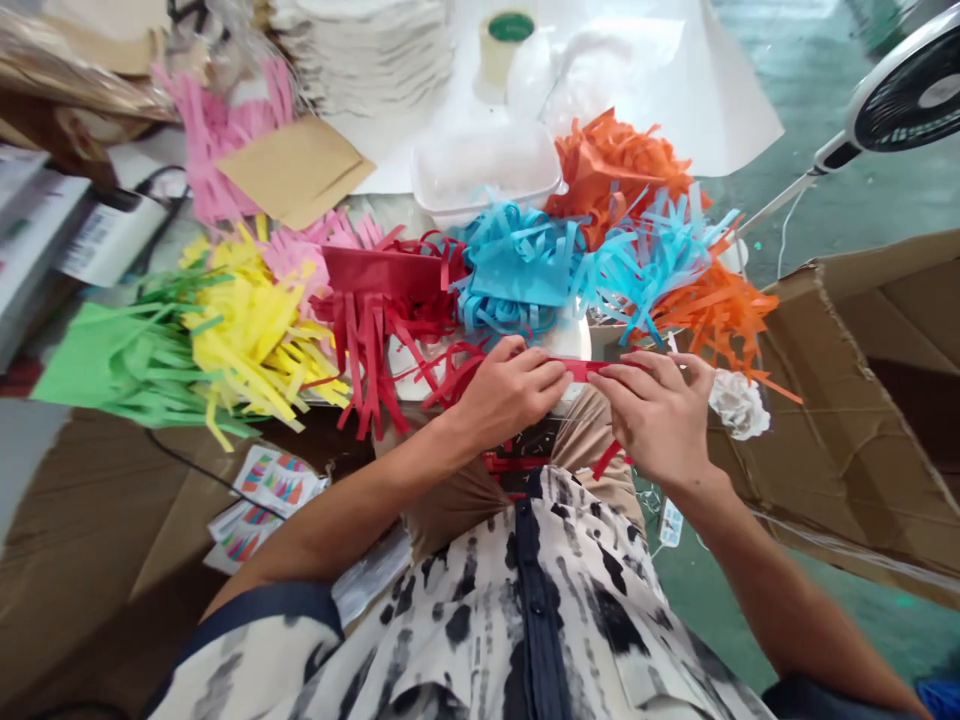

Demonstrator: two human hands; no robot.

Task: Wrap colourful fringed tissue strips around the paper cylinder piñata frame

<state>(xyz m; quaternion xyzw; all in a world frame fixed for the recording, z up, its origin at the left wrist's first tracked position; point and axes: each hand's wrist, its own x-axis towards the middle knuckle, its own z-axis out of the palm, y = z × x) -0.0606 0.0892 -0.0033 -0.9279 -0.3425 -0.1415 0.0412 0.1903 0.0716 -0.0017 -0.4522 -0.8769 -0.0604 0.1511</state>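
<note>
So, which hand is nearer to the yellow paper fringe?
Left. The left hand is to the right of the yellow paper fringe; the right hand is farther right, beyond the left.

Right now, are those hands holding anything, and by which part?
Yes, red paper: the left hand and right hand grip it on either side of the short stretch showing between them. Whether those are its ends is hidden.

This looks like a small craft workshop or packing area: many bright fringed bundles (517, 268) lie massed together, with a thick white stack (367, 60) and a tape roll (493, 65) behind, brown cardboard (832, 440) on either side and a green floor (885, 200) below.
</note>
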